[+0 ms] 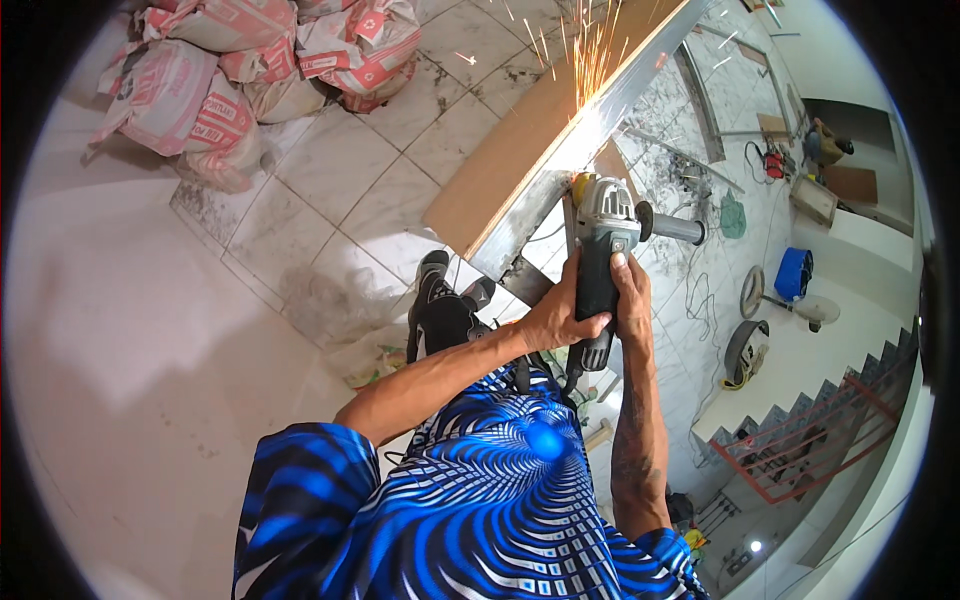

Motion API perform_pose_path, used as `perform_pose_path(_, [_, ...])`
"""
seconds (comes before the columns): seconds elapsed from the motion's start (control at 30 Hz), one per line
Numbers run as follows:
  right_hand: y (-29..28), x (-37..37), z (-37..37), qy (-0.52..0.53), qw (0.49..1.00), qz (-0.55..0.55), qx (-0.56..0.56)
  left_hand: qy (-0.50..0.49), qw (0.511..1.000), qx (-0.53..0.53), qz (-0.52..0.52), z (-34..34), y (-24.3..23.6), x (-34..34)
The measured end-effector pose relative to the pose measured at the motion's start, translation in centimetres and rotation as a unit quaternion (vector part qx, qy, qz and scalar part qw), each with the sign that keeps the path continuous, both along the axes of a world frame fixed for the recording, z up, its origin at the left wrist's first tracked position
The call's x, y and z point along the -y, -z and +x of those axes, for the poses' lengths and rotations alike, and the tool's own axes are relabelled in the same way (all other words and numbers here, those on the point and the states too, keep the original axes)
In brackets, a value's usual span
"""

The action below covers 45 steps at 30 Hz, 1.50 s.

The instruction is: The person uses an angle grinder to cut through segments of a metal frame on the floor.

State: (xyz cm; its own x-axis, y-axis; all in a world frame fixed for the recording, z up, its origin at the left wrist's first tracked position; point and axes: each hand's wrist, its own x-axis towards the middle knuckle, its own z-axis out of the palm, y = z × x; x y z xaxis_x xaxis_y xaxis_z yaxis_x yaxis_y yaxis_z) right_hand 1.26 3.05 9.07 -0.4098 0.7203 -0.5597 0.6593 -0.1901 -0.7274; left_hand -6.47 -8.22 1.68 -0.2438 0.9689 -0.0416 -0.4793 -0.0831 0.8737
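"Biggest thing?"
"One tiled floor (365, 190), then one long brown panel (490, 190) slanting across it."
"Next?"
"One angle grinder (599, 280), at the panel's right edge."
"Hands?"
"Two, both wrapped around the grinder's body: left hand (558, 314), right hand (632, 298)."
"Smaller?"
"One side handle (675, 226), jutting right; sparks (588, 62), too many to count."

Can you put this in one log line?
left hand: on angle grinder | right hand: on angle grinder | sparks: flying at metal workpiece
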Motion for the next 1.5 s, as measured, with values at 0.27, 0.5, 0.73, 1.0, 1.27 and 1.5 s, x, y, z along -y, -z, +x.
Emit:
perform_pose_path(0.27, [-0.01, -0.24, 0.13, -0.005, 1.0, 0.0, 0.001, 0.052, 0.997, 0.044, -0.04, -0.68, -0.4, -0.07])
perform_pose_path(0.5, [0.07, -0.62, 0.4, -0.03, 0.999, 0.005, 0.014, 0.035, 0.999, 0.033, -0.025, -0.11, 0.11, -0.01])
perform_pose_path(0.73, [-0.23, -0.36, -0.17, -0.014, 1.0, 0.004, 0.003, 0.035, 0.999, 0.038, -0.01, -0.28, -0.04, -0.01])
perform_pose_path(1.0, [-0.42, -0.04, -0.28, -0.017, 0.999, 0.02, 0.019, 0.043, 0.998, 0.048, -0.01, -0.03, 0.23, 0.05])
perform_pose_path(1.27, [0.24, -0.54, 0.32, -0.02, 1.0, 0.015, 0.007, 0.048, 0.998, 0.042, -0.01, -0.52, 0.09, -0.38])
perform_pose_path(1.5, [-0.16, -0.71, 0.1, -0.03, 1.0, 0.002, 0.0, 0.028, 0.998, 0.045, -0.017, 0.11, 0.38, -0.2])
